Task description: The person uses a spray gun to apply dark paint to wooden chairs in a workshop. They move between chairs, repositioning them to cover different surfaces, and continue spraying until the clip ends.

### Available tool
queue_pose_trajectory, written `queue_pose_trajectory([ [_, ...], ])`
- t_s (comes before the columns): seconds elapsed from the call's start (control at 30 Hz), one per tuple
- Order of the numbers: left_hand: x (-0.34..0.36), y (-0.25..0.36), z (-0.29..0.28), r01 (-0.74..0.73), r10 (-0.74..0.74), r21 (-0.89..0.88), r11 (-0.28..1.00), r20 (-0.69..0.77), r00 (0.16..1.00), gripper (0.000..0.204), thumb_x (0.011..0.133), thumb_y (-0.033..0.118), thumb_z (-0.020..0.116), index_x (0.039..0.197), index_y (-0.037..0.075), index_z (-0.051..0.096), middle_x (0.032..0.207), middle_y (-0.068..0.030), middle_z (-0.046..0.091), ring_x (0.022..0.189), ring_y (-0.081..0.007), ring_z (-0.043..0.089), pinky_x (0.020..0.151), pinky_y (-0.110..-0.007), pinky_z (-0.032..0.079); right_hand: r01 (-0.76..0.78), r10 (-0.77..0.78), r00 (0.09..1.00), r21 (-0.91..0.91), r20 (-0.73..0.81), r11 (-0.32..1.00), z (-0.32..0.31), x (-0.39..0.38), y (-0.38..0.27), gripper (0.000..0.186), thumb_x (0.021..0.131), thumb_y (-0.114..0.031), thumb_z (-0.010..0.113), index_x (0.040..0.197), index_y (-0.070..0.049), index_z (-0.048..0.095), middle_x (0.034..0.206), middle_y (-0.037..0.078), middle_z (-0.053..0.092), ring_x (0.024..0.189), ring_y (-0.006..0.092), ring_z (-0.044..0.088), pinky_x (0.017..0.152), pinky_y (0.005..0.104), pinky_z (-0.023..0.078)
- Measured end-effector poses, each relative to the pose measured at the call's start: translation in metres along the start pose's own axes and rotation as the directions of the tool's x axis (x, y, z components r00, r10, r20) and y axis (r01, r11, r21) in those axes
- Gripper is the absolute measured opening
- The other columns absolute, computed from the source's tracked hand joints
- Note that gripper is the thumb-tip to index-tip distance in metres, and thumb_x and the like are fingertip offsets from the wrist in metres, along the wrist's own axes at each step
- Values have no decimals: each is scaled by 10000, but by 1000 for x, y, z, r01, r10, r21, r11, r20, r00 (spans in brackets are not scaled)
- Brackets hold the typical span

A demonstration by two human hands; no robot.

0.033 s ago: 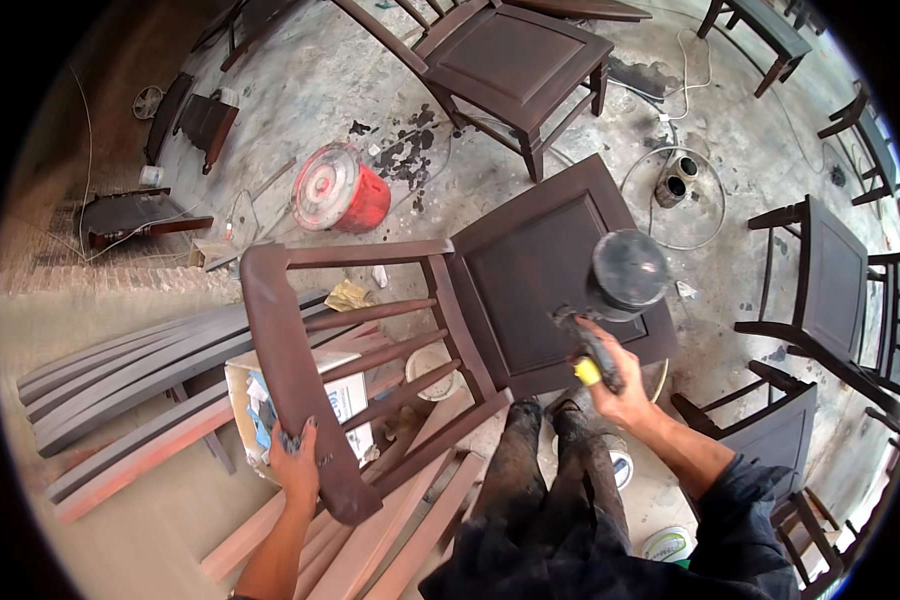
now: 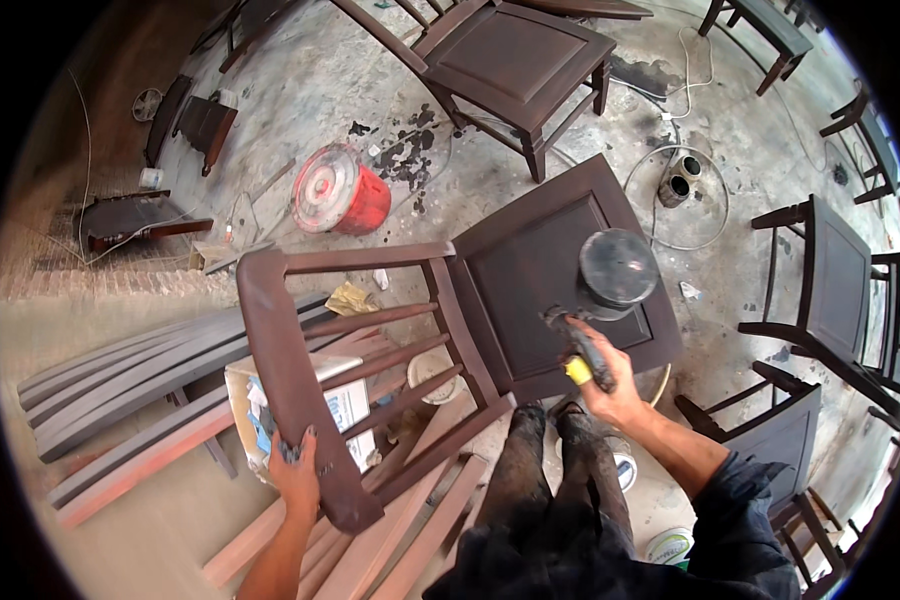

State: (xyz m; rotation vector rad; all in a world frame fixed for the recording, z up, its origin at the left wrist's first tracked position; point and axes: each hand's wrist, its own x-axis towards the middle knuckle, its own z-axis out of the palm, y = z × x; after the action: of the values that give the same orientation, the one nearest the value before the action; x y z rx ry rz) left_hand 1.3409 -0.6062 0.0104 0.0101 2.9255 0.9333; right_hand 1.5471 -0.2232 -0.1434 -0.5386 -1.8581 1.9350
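A dark brown wooden chair (image 2: 510,280) lies in front of me, its slatted back (image 2: 395,355) extending left from the seat. My left hand (image 2: 292,465) grips the wide top rail (image 2: 290,365) near its lower end. In my right hand (image 2: 610,385) is a spray gun (image 2: 585,350) with a dark cup (image 2: 618,268) on top and a yellow part below, held over the seat panel; its nozzle points toward the backrest.
Other chairs (image 2: 510,60) (image 2: 810,280) stand around. A red bucket (image 2: 360,205) with a lid and two metal cans (image 2: 675,190) sit on the stained floor (image 2: 420,150) near hoses. Long boards (image 2: 130,380) and a cardboard box (image 2: 245,410) lie at lower left; my legs are at the bottom.
My right hand and the spray gun have shifted slightly left. My left hand still holds the top rail.
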Motion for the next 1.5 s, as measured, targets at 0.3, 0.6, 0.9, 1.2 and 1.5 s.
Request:
queue_pose_trajectory([
  [0.3, -1, -16, -10, 103, -102, -33, 994, 35, 994, 410, 958, 143, 661, 1285, -64, 527, 1110, -114, 636, 969, -181, 598, 856, -312, 495, -35, 42, 997, 100, -64, 994, 78, 85, 114, 438, 836, 70, 632, 1267, 60, 556, 1331, 241, 604, 1219, 367, 621, 1013, 347, 465],
  [0.6, 1, -15, -22, 325, -334, 178, 929, 20, 942, 602, 921, 290, 720, 1344, -73, 490, 1243, -177, 591, 1093, -269, 573, 957, -378, 478, -10, 9, 998, -4, -60, 1000, 116, 111, 168, 431, 848, 34, 647, 1270, 54, 559, 1334, 230, 608, 1195, 393, 628, 981, 357, 498],
  [0.9, -7, 10, -11, 288, -296, 215, 933, 3, 955, 588, 933, 266, 686, 1340, -107, 482, 1256, -210, 591, 1114, -304, 566, 984, -394, 449, -62, 64, 997, 38, -53, 997, 128, 127, 181, 445, 862, 24, 646, 1295, 50, 550, 1328, 228, 612, 1189, 392, 630, 979, 358, 502],
  [1.2, -3, 23, -5, 371, -377, 141, 918, 21, 926, 653, 915, 305, 707, 1373, -92, 465, 1288, -205, 578, 1106, -312, 571, 953, -411, 470, -75, 78, 996, 63, -49, 995, 126, 130, 183, 442, 884, 11, 639, 1314, 37, 542, 1333, 211, 615, 1191, 365, 637, 972, 345, 503],
  [1.5, -10, 0, -22, 389, -392, 87, 917, 11, 920, 738, 897, 332, 728, 1432, -68, 416, 1312, -189, 570, 1111, -319, 573, 941, -403, 484, -75, 78, 996, 54, -51, 996, 126, 132, 189, 458, 887, 10, 641, 1331, 32, 532, 1315, 210, 625, 1174, 367, 646, 970, 336, 497],
])
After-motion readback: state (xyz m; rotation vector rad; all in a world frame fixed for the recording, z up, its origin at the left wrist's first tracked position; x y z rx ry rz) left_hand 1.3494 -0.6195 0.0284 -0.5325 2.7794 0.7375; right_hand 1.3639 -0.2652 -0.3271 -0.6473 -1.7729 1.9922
